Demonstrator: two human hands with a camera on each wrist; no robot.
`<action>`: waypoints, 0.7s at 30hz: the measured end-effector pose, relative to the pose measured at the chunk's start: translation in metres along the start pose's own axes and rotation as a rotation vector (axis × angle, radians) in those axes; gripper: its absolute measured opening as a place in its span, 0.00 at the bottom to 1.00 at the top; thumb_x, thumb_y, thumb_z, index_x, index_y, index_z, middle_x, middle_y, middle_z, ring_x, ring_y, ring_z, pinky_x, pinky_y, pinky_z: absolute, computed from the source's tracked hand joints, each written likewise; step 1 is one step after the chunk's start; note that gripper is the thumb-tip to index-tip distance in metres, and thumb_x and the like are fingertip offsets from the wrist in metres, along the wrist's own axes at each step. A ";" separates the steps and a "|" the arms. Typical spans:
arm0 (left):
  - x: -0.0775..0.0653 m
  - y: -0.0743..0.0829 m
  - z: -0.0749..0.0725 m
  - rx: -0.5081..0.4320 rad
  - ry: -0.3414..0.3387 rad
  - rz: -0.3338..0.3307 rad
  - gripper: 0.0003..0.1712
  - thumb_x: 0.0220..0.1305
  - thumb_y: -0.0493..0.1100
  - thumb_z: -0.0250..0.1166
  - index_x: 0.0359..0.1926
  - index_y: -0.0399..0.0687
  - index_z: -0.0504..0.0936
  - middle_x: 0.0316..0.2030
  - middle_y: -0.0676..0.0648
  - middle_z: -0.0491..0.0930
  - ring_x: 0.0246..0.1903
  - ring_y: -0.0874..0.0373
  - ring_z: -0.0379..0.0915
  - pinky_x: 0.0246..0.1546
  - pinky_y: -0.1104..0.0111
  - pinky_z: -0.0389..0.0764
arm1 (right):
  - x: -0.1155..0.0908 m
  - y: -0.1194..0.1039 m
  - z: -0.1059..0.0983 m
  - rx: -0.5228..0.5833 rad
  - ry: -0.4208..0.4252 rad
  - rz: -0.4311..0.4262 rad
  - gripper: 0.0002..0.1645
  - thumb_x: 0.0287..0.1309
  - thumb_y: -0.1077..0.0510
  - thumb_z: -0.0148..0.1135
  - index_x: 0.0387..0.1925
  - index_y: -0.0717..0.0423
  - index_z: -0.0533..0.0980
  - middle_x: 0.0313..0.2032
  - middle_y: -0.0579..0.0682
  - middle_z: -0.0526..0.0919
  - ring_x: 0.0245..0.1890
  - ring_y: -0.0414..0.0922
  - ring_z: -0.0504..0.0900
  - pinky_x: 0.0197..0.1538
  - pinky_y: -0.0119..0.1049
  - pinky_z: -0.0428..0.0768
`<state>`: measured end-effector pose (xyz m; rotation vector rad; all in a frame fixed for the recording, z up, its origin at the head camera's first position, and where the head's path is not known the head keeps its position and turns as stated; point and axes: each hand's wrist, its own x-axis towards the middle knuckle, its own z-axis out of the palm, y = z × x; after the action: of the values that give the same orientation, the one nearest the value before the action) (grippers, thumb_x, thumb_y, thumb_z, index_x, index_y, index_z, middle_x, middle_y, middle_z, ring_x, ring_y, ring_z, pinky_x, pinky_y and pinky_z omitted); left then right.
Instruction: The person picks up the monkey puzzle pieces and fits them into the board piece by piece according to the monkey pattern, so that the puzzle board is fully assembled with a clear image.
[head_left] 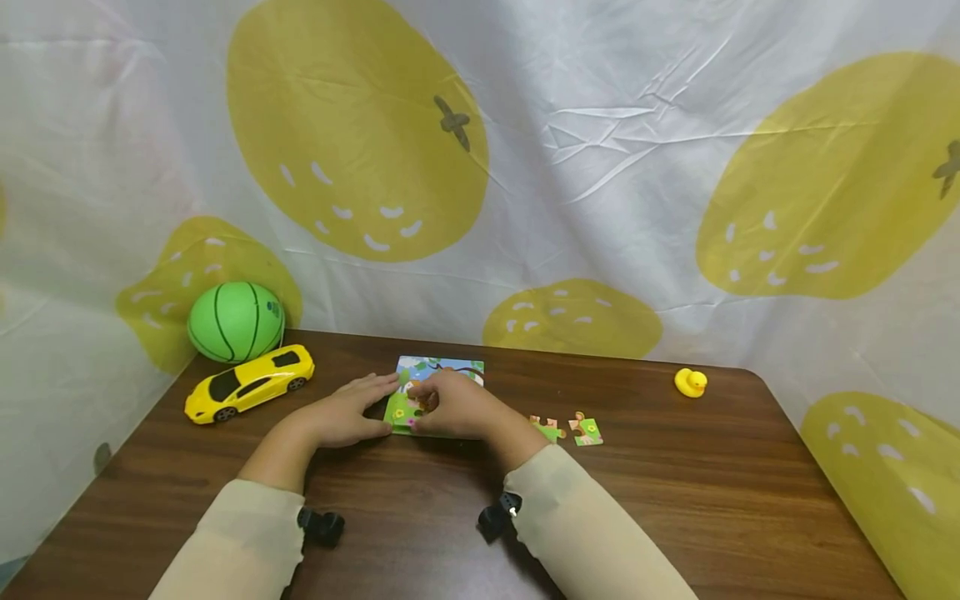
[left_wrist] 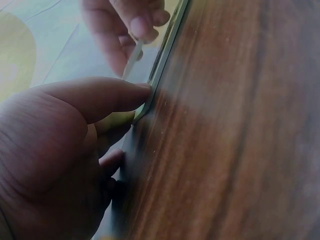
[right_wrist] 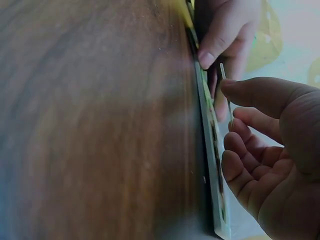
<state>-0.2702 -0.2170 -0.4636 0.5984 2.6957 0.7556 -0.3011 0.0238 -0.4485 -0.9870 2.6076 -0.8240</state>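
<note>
A jigsaw puzzle board (head_left: 417,364) with a blue and green picture lies on the table between both hands. At its left side, my left hand (head_left: 348,412) touches the edge with fingers and thumb spread, the thumb at the near left corner. Over the board, my right hand (head_left: 461,408) pinches a thin puzzle piece (right_wrist: 230,112) between thumb and fingers. In both wrist views this piece stands tilted, almost edge-on, just above the board. Two loose puzzle pieces (head_left: 587,430) lie to the right of the board, one partly behind the right forearm.
A yellow toy car (head_left: 251,383) and a green ball (head_left: 236,322) sit at the table's left. Toward the back right stands a yellow rubber duck (head_left: 691,382). A white curtain (head_left: 585,167) with yellow fruit prints hangs behind the wooden table (head_left: 697,492).
</note>
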 end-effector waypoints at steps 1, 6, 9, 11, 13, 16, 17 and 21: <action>0.000 0.000 0.000 0.000 0.001 0.002 0.47 0.73 0.56 0.66 0.84 0.45 0.60 0.85 0.39 0.55 0.85 0.30 0.40 0.83 0.32 0.45 | 0.002 0.000 0.001 -0.002 0.001 -0.001 0.28 0.57 0.53 0.80 0.59 0.53 0.87 0.44 0.46 0.93 0.42 0.37 0.86 0.49 0.32 0.85; 0.000 0.001 0.000 -0.003 0.004 0.003 0.47 0.72 0.55 0.66 0.84 0.44 0.60 0.85 0.39 0.56 0.85 0.30 0.41 0.83 0.32 0.45 | 0.006 0.000 0.005 -0.005 -0.006 0.016 0.30 0.56 0.54 0.80 0.61 0.56 0.86 0.47 0.47 0.93 0.42 0.35 0.85 0.50 0.31 0.84; 0.000 0.001 0.000 -0.001 0.006 0.007 0.47 0.72 0.55 0.66 0.84 0.43 0.60 0.85 0.39 0.56 0.85 0.30 0.41 0.83 0.32 0.45 | 0.007 0.001 0.006 -0.002 -0.020 0.046 0.33 0.57 0.52 0.80 0.64 0.56 0.84 0.51 0.47 0.93 0.43 0.35 0.83 0.53 0.32 0.84; 0.000 0.000 0.000 -0.003 0.006 0.007 0.47 0.72 0.55 0.66 0.84 0.43 0.60 0.85 0.40 0.56 0.85 0.30 0.41 0.83 0.32 0.45 | 0.008 0.002 0.006 0.000 -0.030 0.067 0.33 0.58 0.51 0.81 0.65 0.55 0.84 0.52 0.47 0.93 0.44 0.35 0.83 0.54 0.33 0.84; 0.000 0.000 0.000 -0.006 0.005 0.006 0.47 0.72 0.55 0.66 0.84 0.43 0.60 0.85 0.40 0.55 0.85 0.30 0.40 0.83 0.32 0.45 | 0.009 0.002 0.005 -0.007 -0.040 0.080 0.34 0.58 0.50 0.81 0.65 0.53 0.84 0.51 0.46 0.92 0.45 0.35 0.84 0.54 0.34 0.84; 0.000 0.000 0.000 -0.011 0.000 0.000 0.47 0.72 0.55 0.66 0.84 0.44 0.60 0.85 0.40 0.55 0.85 0.30 0.40 0.83 0.32 0.45 | 0.011 0.002 0.004 -0.024 -0.054 0.095 0.33 0.58 0.47 0.81 0.65 0.50 0.84 0.50 0.44 0.93 0.46 0.36 0.86 0.55 0.34 0.85; 0.000 0.000 0.000 -0.012 -0.001 -0.001 0.47 0.72 0.55 0.66 0.84 0.44 0.60 0.85 0.40 0.55 0.85 0.30 0.40 0.83 0.32 0.45 | 0.012 0.002 0.004 -0.028 -0.059 0.101 0.33 0.58 0.46 0.81 0.64 0.49 0.85 0.50 0.44 0.93 0.47 0.37 0.86 0.55 0.35 0.85; 0.000 0.001 -0.001 -0.014 -0.006 -0.004 0.47 0.73 0.55 0.66 0.84 0.45 0.59 0.85 0.40 0.54 0.86 0.31 0.39 0.83 0.32 0.44 | 0.015 0.001 0.003 -0.038 -0.071 0.121 0.33 0.57 0.45 0.82 0.63 0.48 0.85 0.51 0.44 0.93 0.48 0.37 0.87 0.56 0.34 0.85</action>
<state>-0.2699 -0.2167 -0.4625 0.5916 2.6830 0.7696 -0.3114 0.0134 -0.4512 -0.8422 2.6015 -0.6999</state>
